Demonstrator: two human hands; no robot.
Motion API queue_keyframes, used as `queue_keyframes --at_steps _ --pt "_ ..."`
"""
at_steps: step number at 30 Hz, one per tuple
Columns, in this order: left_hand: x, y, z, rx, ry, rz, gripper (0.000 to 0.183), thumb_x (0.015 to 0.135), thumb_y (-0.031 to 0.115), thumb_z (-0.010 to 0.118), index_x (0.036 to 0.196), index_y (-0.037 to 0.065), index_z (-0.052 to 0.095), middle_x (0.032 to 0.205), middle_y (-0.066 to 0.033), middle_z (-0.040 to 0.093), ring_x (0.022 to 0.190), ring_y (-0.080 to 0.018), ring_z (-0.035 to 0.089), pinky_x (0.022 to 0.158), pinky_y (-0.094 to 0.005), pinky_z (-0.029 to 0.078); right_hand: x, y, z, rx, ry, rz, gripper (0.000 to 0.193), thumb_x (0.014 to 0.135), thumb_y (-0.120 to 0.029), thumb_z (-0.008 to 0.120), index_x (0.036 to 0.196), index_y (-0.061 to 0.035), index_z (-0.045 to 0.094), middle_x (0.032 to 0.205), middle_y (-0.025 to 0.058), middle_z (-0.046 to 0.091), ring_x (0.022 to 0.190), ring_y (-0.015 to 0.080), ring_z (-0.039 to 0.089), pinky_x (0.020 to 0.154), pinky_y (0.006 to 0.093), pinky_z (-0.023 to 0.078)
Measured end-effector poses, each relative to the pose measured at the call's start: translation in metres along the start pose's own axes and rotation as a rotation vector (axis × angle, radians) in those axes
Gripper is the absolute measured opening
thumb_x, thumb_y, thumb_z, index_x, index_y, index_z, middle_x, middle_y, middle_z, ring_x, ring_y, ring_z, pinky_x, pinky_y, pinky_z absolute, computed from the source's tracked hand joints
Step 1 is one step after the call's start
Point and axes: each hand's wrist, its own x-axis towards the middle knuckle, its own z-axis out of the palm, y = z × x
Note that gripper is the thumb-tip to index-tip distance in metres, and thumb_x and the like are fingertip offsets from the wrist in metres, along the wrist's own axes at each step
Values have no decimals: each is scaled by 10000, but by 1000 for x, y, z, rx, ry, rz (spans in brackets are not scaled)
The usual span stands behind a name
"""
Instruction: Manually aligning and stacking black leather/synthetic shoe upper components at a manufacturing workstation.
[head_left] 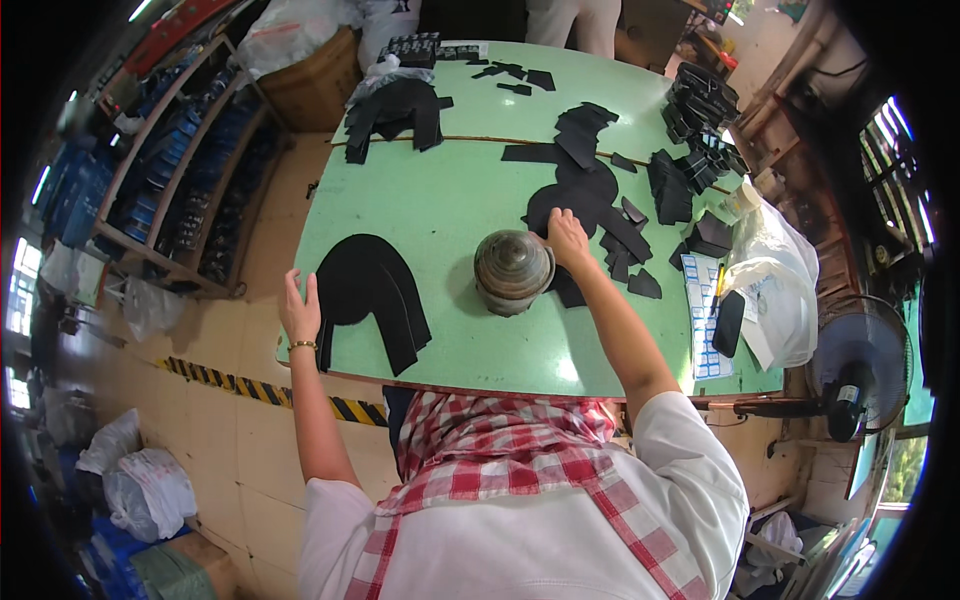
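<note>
Beside the left edge of a black, arch-shaped sheet piece point(352, 272) is my left hand point(300, 310), fingers stretched and apart, holding nothing. Several such pieces seem to lie stacked, their edges slightly offset. My right hand point(566, 240) reaches forward with bent fingers closed on the edge of a black rounded sheet piece point(590, 192), part of a loose pile. Just left of that hand stands a ringed, cone-topped metal weight point(513, 270) on the green table point(460, 350). Smaller black offcuts point(645, 284) lie to the right of the pile.
More black arch pieces point(400, 108) lie at the table's far left. Black folded parts point(700, 100), a plastic bag point(780, 280), a phone point(728, 323) and a label sheet point(708, 350) line the right side. A fan point(860, 370) stands right; a shelf rack point(190, 170), left. Someone in light trousers point(575, 22) stands opposite.
</note>
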Motion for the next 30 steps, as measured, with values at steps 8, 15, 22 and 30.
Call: queue_keyframes --at_steps 8,15,22,30 --pt "-6 87 11 -519 -117 203 292 945 217 528 1153 13 521 1151 -155 590 1083 -259 566 933 -353 443 20 -13 -66 -50 271 -120 165 868 -155 495 903 5 515 808 273 632 779 428 638 683 498 526" --pt "-19 151 22 -1483 -551 -82 652 979 529 285 1412 42 313 1456 -150 339 1366 -253 300 1128 -397 198 2 -63 -188 1178 -95 -352 217 965 -166 460 1061 3 558 882 51 620 779 129 600 674 251 471" --pt "-32 203 20 -2148 -908 -351 760 919 616 337 1414 41 324 1452 -166 340 1344 -313 319 1120 -509 216 -31 -71 -164 1366 -369 -292 249 974 -176 467 1114 11 552 940 10 606 813 62 572 693 204 470" --pt "-38 228 -15 -1987 -1077 -366 873 883 703 261 1390 -1 357 1423 -175 387 1322 -350 346 1082 -597 218 -37 -56 -121 1248 -214 -214 222 970 -155 467 1016 22 593 880 -21 586 809 52 516 746 207 417"
